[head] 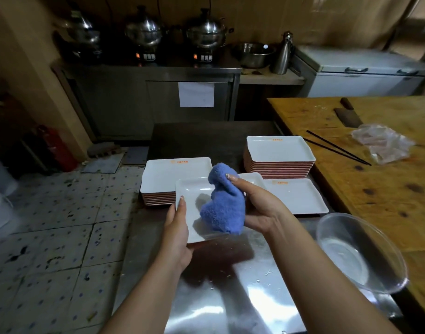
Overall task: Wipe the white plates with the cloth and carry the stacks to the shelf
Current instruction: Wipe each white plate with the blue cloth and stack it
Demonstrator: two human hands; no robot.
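Above the steel table [230, 297], we are gripping the plate [189, 201] edge with our left hand [176, 235] to steady it while our right hand [259, 206] is clutching the cloth [224, 206], wiping.

Two stacks of white plates [280, 154], plus two single plates [297, 196]. One blue cloth [222, 208]. Three steel pots [144, 32], two bowls [360, 251], one cleaver [347, 114].
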